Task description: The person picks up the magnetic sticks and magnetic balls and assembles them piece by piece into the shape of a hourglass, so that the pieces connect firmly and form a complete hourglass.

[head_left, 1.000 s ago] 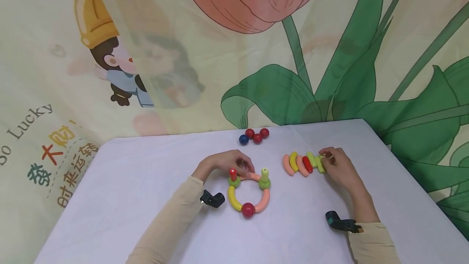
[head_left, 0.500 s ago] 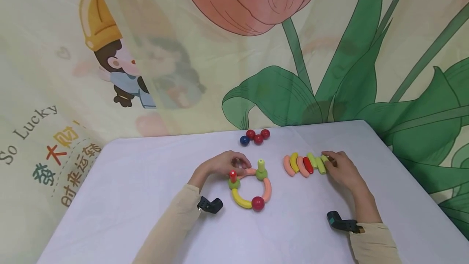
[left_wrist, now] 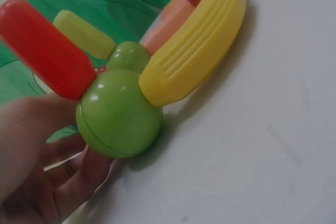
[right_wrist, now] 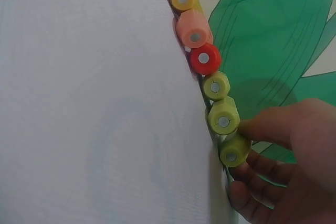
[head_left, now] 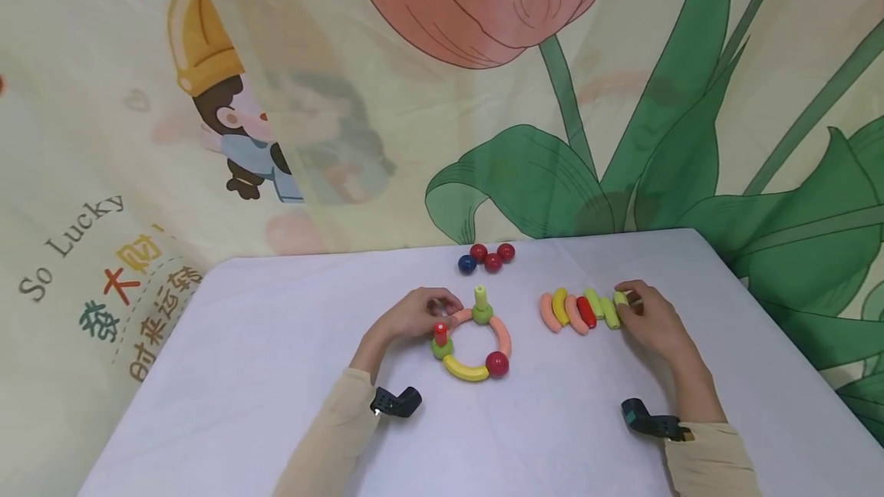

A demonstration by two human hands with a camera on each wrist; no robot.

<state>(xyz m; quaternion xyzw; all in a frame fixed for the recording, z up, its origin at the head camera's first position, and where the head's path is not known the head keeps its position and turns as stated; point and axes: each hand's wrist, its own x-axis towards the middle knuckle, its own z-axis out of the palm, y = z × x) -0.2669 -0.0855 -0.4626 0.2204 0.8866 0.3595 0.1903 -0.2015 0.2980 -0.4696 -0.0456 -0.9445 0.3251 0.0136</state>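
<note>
A toy ring of yellow and pink arcs, green balls and a red ball lies mid-table, with a red peg and a pale green peg standing on it. My left hand grips the ring at its upper left; in the left wrist view its fingers curl under a green ball. Further right lies a row of short coloured pieces. My right hand pinches the pale green piece at the row's right end.
Three red balls and a blue one sit together near the table's far edge. The white table ends at a printed curtain behind. Black camera mounts sit on both wrists.
The ring has turned anticlockwise under my left hand: the red ball went from the bottom to the lower right, the yellow arc from the left to the bottom. My right hand stays at the row's end.
</note>
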